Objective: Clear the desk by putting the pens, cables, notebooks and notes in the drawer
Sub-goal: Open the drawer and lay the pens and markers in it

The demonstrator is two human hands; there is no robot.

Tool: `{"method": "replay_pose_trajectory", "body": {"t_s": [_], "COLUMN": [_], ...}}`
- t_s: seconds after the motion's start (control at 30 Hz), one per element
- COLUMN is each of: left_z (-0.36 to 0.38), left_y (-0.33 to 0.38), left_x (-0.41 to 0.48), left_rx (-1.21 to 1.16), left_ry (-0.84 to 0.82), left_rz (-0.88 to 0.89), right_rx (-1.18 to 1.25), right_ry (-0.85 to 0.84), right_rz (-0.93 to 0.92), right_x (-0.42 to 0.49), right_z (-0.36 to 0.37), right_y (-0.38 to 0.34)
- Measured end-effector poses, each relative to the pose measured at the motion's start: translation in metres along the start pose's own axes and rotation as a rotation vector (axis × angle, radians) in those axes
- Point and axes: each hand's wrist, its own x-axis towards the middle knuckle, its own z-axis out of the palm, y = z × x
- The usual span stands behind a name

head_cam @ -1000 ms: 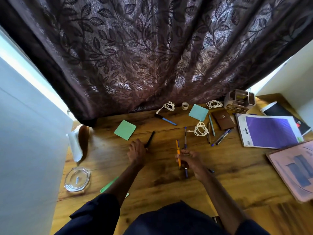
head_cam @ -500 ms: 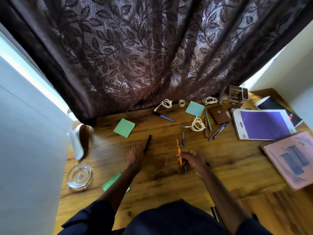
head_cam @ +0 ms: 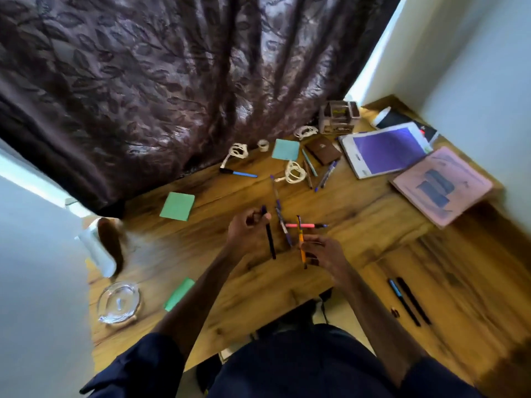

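My left hand (head_cam: 247, 231) pinches a black pen (head_cam: 269, 237) lifted above the wooden desk (head_cam: 359, 214). My right hand (head_cam: 321, 251) grips an orange pen (head_cam: 300, 239). Between the hands lie a purple pen (head_cam: 283, 222) and a pink pen (head_cam: 304, 225). Farther back sit a blue pen (head_cam: 240, 173), white cable coils (head_cam: 294, 173), several more pens (head_cam: 319, 172), green notes (head_cam: 177, 206), a teal note (head_cam: 285, 149), a brown notebook (head_cam: 322, 149), a purple notebook (head_cam: 385, 149) and a pink notebook (head_cam: 442, 185). Two dark pens (head_cam: 408, 300) lie on a lower wooden surface at the right.
A glass ashtray (head_cam: 119, 303) sits at the desk's near left, beside a second green note (head_cam: 179, 294). A wooden organiser (head_cam: 339, 116) and tape roll (head_cam: 263, 145) stand by the dark curtain (head_cam: 172, 81). White walls close both sides.
My left hand picked up the black pen and lifted it. My right hand raised the orange pen. The camera swung right, bringing the lower surface with two pens into view.
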Motion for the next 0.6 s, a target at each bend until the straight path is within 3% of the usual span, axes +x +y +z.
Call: {"method": "replay_pose_trajectory", "body": {"t_s": [0.1,0.17,0.37,0.6], "left_z": [0.038,0.062,0.129,0.204], "left_y": [0.011,0.020,0.048,0.067], "left_x": [-0.013,-0.026,-0.068,-0.100], "left_rx": [-0.405,-0.505,-0.427,-0.294], "left_ry": [-0.293,-0.431,-0.403,-0.518], "left_rz": [-0.135,-0.187,-0.262,-0.222], "right_rx": [0.068,0.143,0.280,0.262], "right_ry": [0.121,0.200,0.336,0.439], "right_rz": [0.004,0.028,0.081,0.051], "right_x": [-0.021,-0.035,-0.065,-0.087], "right_z": [-0.027,-0.047,-0.097,-0.156], "right_y": [0.016,0.028,0.053,0.070]}}
